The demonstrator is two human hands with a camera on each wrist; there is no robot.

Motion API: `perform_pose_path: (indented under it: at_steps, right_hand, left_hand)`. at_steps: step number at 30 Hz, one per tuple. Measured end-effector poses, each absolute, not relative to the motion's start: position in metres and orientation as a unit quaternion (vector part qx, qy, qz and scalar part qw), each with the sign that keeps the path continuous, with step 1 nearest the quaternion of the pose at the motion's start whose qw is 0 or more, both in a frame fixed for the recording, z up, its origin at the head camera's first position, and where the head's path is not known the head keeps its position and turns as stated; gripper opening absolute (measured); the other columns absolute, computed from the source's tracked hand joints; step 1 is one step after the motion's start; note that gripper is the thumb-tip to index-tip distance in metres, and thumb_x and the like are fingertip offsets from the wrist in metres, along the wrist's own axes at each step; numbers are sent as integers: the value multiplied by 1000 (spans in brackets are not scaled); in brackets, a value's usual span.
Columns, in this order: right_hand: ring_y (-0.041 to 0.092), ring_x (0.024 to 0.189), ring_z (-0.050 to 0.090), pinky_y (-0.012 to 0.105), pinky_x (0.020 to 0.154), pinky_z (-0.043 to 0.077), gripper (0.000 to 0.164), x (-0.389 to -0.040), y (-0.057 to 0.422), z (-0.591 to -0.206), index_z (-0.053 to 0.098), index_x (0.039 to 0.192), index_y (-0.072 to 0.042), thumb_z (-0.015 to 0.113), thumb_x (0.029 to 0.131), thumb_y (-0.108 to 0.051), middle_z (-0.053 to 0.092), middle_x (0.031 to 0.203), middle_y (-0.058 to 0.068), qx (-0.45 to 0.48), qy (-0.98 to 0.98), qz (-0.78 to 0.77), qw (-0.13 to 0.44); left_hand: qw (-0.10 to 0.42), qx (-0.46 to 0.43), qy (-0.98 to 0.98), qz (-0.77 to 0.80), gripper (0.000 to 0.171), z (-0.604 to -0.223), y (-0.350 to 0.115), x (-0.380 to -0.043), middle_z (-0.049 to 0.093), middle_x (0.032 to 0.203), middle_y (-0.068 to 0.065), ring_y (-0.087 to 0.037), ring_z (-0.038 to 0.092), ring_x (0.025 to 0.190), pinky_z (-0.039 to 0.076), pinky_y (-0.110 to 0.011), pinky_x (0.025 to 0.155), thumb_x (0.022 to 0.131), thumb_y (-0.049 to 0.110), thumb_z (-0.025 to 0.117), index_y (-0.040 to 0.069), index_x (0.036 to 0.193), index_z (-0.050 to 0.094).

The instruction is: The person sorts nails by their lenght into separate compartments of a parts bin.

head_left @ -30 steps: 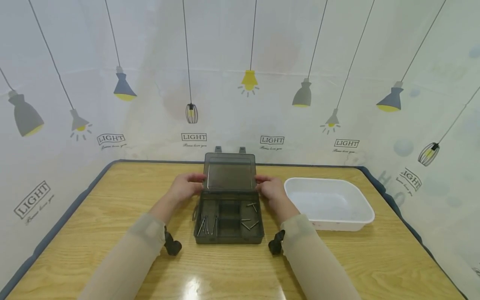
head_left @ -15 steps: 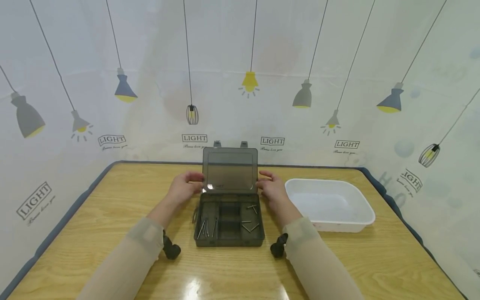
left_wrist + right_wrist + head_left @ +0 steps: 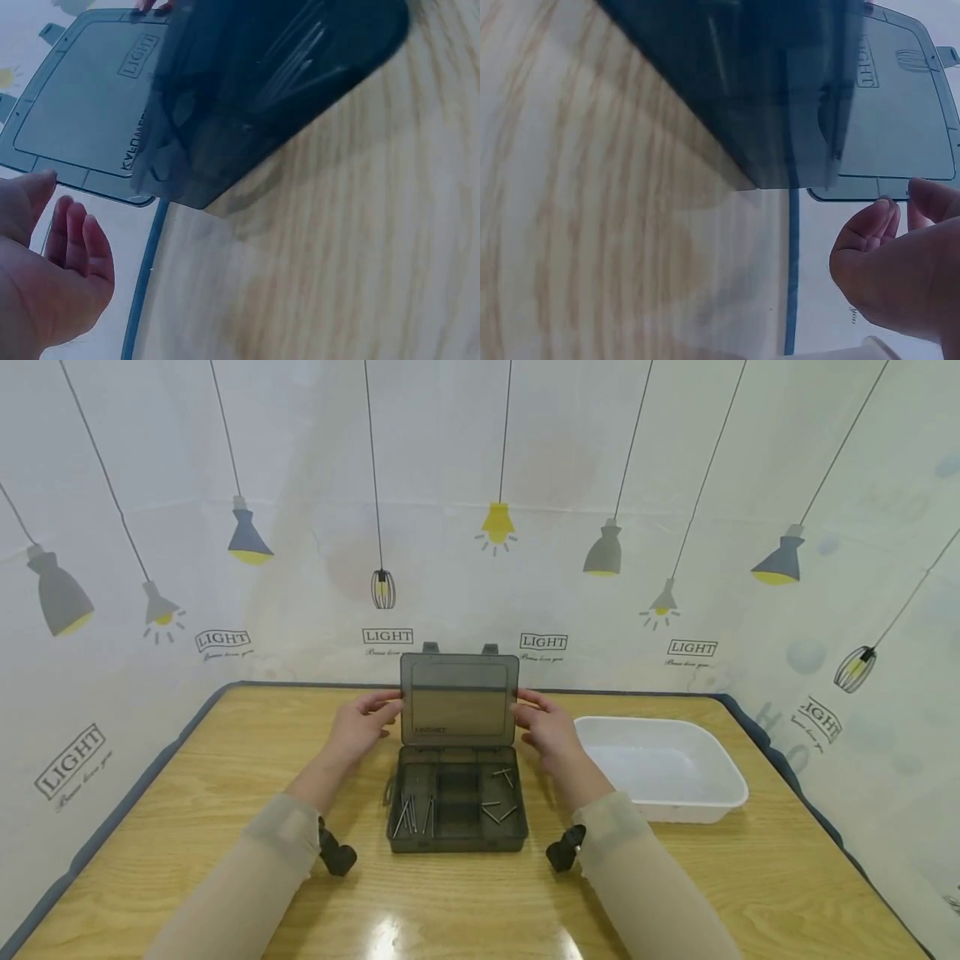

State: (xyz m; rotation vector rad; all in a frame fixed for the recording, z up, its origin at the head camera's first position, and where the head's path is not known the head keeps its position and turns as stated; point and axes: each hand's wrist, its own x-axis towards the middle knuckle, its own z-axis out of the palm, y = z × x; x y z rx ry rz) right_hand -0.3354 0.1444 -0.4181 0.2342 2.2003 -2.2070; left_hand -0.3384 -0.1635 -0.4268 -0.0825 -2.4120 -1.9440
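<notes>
A translucent grey plastic organizer box (image 3: 459, 842) stands on the table with its lid (image 3: 459, 700) raised on the far side. My left hand (image 3: 358, 727) holds the lid's left edge, the thumb at the rim in the left wrist view. Opposite it, my right hand (image 3: 551, 731) pinches the right edge, its thumb (image 3: 930, 196) right at the rim. Long thin metal pins (image 3: 408, 815) lie in the left compartment. Shorter metal pins (image 3: 498, 815) lie in the right one, several in each. Two lid latches (image 3: 490, 649) stick up from the top edge.
A white plastic tray (image 3: 738, 789) stands to the right of the box, close to my right forearm. The wooden table (image 3: 247, 743) ends at a dark blue edge against a lamp-printed backdrop. Black cameras (image 3: 337, 856) hang under both wrists.
The lid has swung up from leaning back to nearly upright. Both hands have risen slightly along its sides with it. The box base, pins and tray have stayed put.
</notes>
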Motion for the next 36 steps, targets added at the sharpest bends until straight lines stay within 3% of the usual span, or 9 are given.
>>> perform_pose_path:
  at_steps: [3,8,12,18,23,36]
  right_hand:
    - [13,100,61,29,83,50,43,-331,146,-411,68,148,-11,71,106,-19,71,108,-3,74,704,-706,15]
    - [19,109,59,30,87,50,44,-323,151,-402,67,149,-11,72,107,-22,70,122,1,71,710,-700,33]
    - [14,98,56,25,78,49,44,-315,155,-399,65,149,-9,71,108,-22,66,122,1,58,713,-697,46]
    - [11,89,56,23,74,49,39,-298,162,-394,66,144,-3,70,108,-19,66,106,-7,20,714,-697,62]
    - [12,94,57,25,79,51,34,-282,169,-391,67,139,-3,69,109,-21,68,108,-7,-3,721,-688,84]
    - [14,89,60,25,76,52,39,-257,180,-398,66,146,-1,67,109,-14,71,108,-7,-44,739,-661,124]
  left_hand:
    - [11,-37,-783,-621,44,-422,-168,-335,73,129,-17,-19,67,100,59,-31,86,112,27,67,3,149,66]
    - [-21,-55,-776,-628,48,-416,-175,-329,74,123,-10,-16,72,98,61,-34,90,113,30,66,3,153,63]
    - [-44,-78,-766,-636,50,-413,-181,-323,76,120,-7,-11,74,97,62,-33,91,114,28,63,1,155,59]
    - [-72,-109,-761,-635,48,-407,-188,-308,77,124,-11,-13,77,103,63,-30,90,114,27,63,-2,152,60]
    - [-88,-131,-766,-624,44,-404,-192,-295,76,129,-19,-14,76,104,63,-38,95,113,25,65,-3,147,64]
    - [-136,-178,-782,-582,47,-400,-203,-266,70,140,-27,-21,76,113,62,-33,94,112,25,67,3,153,63]
